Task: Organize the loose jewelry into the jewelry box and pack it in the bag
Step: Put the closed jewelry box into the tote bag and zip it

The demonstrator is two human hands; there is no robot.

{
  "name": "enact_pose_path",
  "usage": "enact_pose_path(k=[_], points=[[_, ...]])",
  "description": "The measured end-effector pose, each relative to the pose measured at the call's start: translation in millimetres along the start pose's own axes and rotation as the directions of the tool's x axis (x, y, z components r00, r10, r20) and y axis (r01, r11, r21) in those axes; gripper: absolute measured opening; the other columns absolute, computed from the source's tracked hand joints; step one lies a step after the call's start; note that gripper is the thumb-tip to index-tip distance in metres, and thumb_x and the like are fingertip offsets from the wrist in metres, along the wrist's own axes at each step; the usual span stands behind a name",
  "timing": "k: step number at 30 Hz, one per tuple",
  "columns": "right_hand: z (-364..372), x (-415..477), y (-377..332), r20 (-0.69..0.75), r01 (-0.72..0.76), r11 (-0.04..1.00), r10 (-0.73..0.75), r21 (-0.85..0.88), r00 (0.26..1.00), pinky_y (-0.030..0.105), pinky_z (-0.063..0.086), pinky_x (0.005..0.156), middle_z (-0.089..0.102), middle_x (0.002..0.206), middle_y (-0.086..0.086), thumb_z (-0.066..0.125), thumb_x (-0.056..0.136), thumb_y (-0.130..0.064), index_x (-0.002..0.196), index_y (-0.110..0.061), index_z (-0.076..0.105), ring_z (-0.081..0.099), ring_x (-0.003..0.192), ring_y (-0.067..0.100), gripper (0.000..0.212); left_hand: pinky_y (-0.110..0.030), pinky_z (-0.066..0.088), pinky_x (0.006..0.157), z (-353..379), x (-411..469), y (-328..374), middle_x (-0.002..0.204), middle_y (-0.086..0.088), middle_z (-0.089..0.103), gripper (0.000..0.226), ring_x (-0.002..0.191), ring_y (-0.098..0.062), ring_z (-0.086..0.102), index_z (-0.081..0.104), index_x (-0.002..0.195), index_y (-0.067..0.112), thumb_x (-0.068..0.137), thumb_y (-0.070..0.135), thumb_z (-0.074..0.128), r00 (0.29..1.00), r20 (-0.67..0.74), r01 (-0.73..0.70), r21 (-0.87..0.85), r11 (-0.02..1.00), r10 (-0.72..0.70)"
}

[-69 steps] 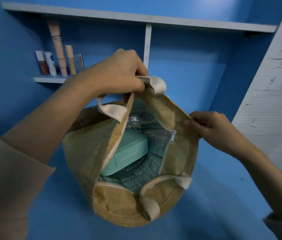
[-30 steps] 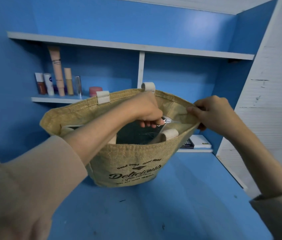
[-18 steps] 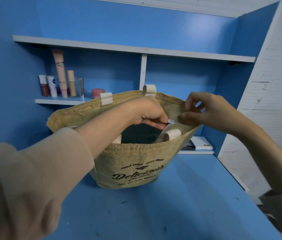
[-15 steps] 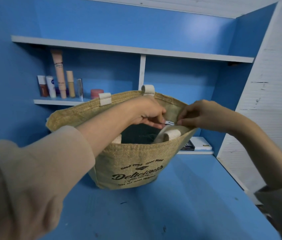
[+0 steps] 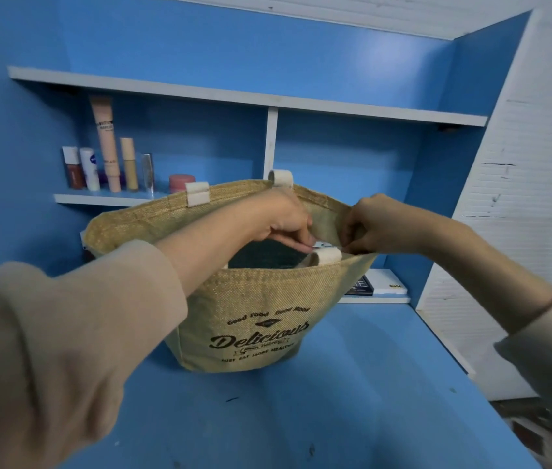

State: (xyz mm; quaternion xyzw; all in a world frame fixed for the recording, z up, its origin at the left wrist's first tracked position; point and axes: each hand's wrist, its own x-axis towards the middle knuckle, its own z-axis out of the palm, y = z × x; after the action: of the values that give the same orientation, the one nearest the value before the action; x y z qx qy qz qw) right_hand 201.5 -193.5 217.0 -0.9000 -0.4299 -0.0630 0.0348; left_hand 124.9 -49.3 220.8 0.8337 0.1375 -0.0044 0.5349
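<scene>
A tan woven fabric bag printed "Delicious" stands upright on the blue table, near the middle of its back edge. Both hands meet at the right end of the bag's mouth. The left hand reaches across the opening, its curled fingers pinching the small silver zip pull. The right hand pinches the bag's rim just beside it. The mouth gapes, and the inside is too dark to show any contents
</scene>
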Motion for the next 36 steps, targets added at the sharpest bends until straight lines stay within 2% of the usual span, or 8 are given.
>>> enact_pose_path(k=[8,13,18,23,27,32,34,36], points=[[-2,5,4,0.063,0.026,0.996,-0.021,-0.085,0.998,0.036,0.052,0.076,0.064,0.078,0.000,0.058,0.081,-0.007,0.071,-0.022,0.064,0.058,0.080,0.018,0.019,-0.017,0.044,0.044,-8,-4,0,0.066,-0.005,0.061,0.013,0.049,-0.010,0.054,0.060,0.094,-0.003,0.082,-0.002,0.066,0.998,-0.054,-0.011,0.468,0.883,0.041],[0,12,10,0.075,-0.037,0.992,0.047,-0.124,0.996,0.039,0.052,0.071,0.065,0.080,0.010,0.052,0.081,-0.003,0.079,-0.006,0.067,0.060,0.080,0.027,0.016,-0.020,0.044,0.046,-29,-12,-3,0.072,-0.005,0.062,0.015,0.053,-0.013,0.051,0.063,0.095,0.001,0.081,0.000,0.068,0.992,-0.103,0.001,0.595,0.803,0.075],[0,20,12,0.101,-0.090,0.986,0.105,-0.137,0.989,0.040,0.052,0.072,0.066,0.086,0.015,0.049,0.079,-0.003,0.087,-0.002,0.068,0.061,0.083,0.031,0.021,-0.035,0.050,0.079,-76,-28,-15,0.098,-0.009,0.067,0.013,0.090,-0.024,0.062,0.069,0.094,0.006,0.081,0.008,0.066,0.964,-0.239,0.108,0.752,0.650,0.117],[-4,28,10,0.145,-0.135,0.981,0.154,-0.137,0.977,0.027,0.044,0.057,0.068,0.082,0.015,0.045,0.079,-0.002,0.086,-0.002,0.068,0.062,0.074,0.025,0.024,-0.022,0.039,0.048,-121,-48,-14,0.065,-0.006,0.058,0.023,0.055,-0.020,0.046,0.069,0.085,0.005,0.067,0.013,0.082,0.922,-0.374,0.232,0.735,0.637,0.096],[-7,27,10,0.198,-0.161,0.975,0.190,-0.154,0.962,0.022,0.037,0.050,0.063,0.068,0.010,0.042,0.081,0.000,0.085,-0.001,0.067,0.056,0.056,0.016,0.025,-0.036,0.049,0.060,-156,-56,-23,0.063,-0.016,0.056,0.037,0.059,-0.028,0.050,0.066,0.090,-0.007,0.060,0.005,0.085,0.876,-0.478,0.339,0.700,0.629,0.059],[-10,29,8,0.199,-0.171,0.972,0.201,-0.159,0.959,0.021,0.040,0.051,0.058,0.060,0.004,0.040,0.083,0.001,0.075,-0.009,0.062,0.056,0.051,0.012,0.025,-0.031,0.052,0.059,-157,-59,-37,0.085,-0.019,0.065,0.022,0.069,-0.031,0.062,0.065,0.082,0.000,0.066,0.001,0.080,0.839,-0.534,0.361,0.689,0.629,0.104],[-9,29,12,0.176,-0.198,0.978,0.207,-0.070,0.962,0.022,0.044,0.055,0.063,0.066,0.007,0.040,0.082,0.002,0.076,-0.013,0.065,0.060,0.054,0.014,0.029,-0.024,0.047,0.049,-150,-55,-45,0.084,-0.015,0.066,0.014,0.063,-0.027,0.061,0.064,0.074,0.007,0.071,0.000,0.075,0.811,-0.560,0.334,0.681,0.651,0.169],[-4,26,23,0.145,-0.227,0.964,0.207,0.141,0.968,0.025,0.051,0.063,0.070,0.082,0.010,0.042,0.084,-0.001,0.085,-0.015,0.072,0.065,0.064,0.020,0.033,-0.026,0.046,0.064,-145,-49,-62,0.083,-0.010,0.066,0.022,0.077,-0.029,0.063,0.058,0.065,0.019,0.075,0.002,0.069,0.730,-0.619,0.272,0.653,0.707,0.291]])
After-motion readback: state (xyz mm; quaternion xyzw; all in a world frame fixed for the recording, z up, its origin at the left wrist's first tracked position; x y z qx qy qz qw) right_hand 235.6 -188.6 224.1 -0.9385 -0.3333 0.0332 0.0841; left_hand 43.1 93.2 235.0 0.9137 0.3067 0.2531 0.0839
